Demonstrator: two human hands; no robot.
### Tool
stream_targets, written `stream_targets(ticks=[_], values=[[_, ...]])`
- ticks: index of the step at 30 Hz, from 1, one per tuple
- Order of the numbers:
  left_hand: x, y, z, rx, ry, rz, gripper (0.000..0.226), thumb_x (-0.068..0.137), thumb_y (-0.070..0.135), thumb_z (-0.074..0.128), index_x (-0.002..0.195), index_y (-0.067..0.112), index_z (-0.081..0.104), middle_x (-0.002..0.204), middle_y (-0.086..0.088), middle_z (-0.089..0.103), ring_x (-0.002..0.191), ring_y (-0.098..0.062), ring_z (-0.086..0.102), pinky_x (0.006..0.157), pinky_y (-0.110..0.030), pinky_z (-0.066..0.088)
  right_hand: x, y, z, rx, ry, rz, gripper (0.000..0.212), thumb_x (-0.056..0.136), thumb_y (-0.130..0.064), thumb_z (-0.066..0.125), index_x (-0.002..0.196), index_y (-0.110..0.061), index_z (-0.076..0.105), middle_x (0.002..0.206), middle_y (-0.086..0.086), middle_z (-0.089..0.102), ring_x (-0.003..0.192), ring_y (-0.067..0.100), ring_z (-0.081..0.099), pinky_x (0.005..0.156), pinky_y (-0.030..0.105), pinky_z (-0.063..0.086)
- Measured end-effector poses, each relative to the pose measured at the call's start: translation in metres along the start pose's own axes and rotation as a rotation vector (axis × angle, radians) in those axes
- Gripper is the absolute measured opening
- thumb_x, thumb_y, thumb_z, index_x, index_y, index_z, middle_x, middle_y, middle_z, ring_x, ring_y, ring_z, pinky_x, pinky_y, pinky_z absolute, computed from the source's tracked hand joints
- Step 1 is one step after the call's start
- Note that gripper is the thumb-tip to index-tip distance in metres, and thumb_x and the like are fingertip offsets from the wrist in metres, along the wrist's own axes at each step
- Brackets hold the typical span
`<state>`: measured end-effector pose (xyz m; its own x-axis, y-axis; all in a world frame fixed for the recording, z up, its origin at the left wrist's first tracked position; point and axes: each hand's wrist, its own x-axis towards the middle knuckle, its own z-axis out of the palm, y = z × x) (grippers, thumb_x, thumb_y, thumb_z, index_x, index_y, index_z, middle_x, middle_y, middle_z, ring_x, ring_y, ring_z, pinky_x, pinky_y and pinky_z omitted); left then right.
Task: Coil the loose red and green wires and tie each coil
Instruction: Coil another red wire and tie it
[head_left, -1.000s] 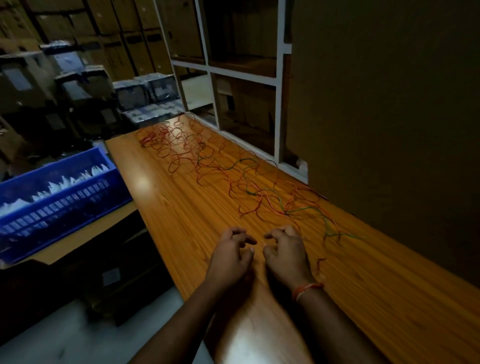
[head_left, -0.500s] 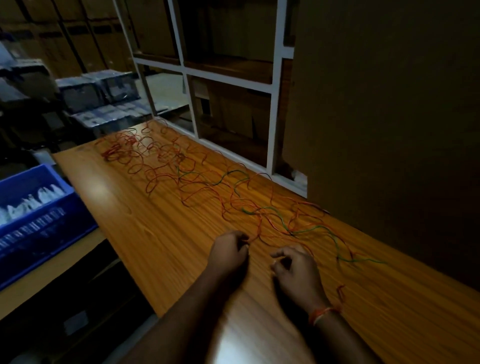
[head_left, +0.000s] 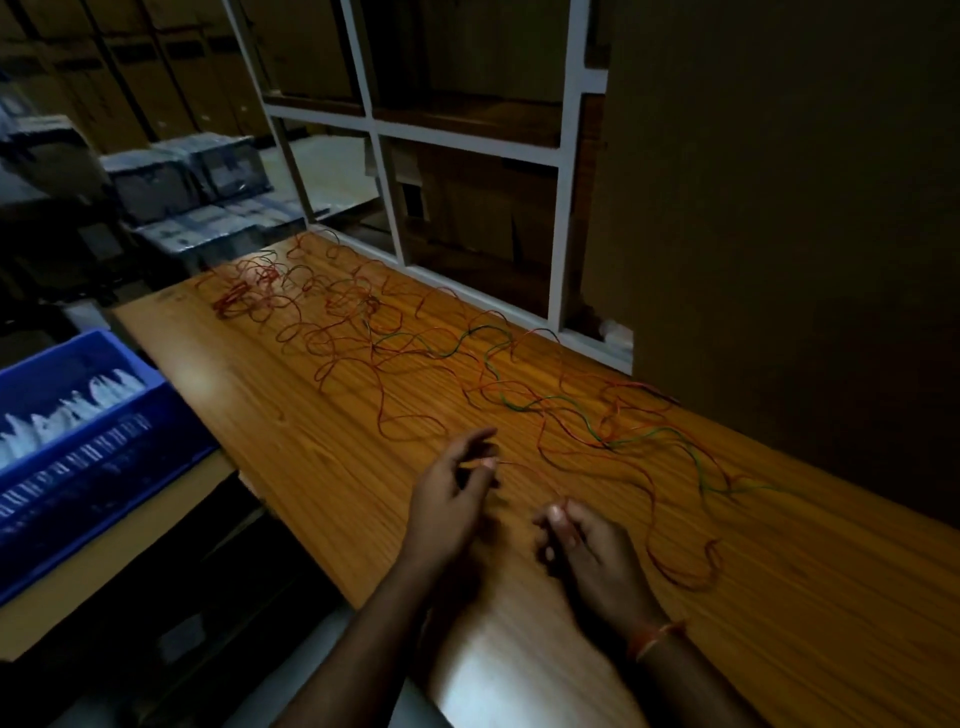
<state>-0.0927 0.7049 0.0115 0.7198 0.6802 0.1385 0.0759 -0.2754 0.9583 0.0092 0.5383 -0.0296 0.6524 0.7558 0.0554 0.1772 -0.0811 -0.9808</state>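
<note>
Both hands pinching red wire (head_left: 524, 470) end near desk (head_left: 322, 467) front edge: left hand (head_left: 451, 501), right hand (head_left: 587, 545). Coiling just starting; next, winding loops.

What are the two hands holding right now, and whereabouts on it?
A thin red wire, near its loose end: the left hand pinches it at the fingertips, the right hand pinches it further along, a short span between them.

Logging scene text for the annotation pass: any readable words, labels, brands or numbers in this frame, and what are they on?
No readable text in this frame.
Blue crate: only slots in its wall, no lettering.
Stacked boxes beyond the table's far end: pale patches that could be labels, too dark and blurred to read.
Wooden table, wires, shelf frame: no markings seen.
</note>
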Motion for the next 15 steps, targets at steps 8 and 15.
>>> stream_targets(ticks=[8,15], values=[[0.005,-0.036,-0.028,0.737,-0.049,0.015,0.058,0.084,0.008,0.061,0.139,0.028,0.059,0.157,-0.008,0.036,0.138,-0.032,0.035,0.115,-0.039,0.032,-0.076,-0.012,-0.025,0.314,0.047,0.098,0.031,0.1,-0.032,0.049,0.091,-0.016,0.073,0.076,0.027,0.061,0.06,0.025,0.055,0.059,0.038,0.039],[-0.033,-0.036,-0.002,0.891,-0.141,-0.107,0.022,0.097,0.033,0.064,0.118,0.031,0.07,0.136,-0.004,0.058,0.127,-0.026,0.056,0.104,-0.032,0.045,-0.16,-0.019,-0.08,0.213,0.164,0.071,0.055,0.082,-0.067,0.052,0.091,-0.017,0.074,0.071,0.022,0.066,0.053,0.02,0.057,0.05,0.028,0.044]])
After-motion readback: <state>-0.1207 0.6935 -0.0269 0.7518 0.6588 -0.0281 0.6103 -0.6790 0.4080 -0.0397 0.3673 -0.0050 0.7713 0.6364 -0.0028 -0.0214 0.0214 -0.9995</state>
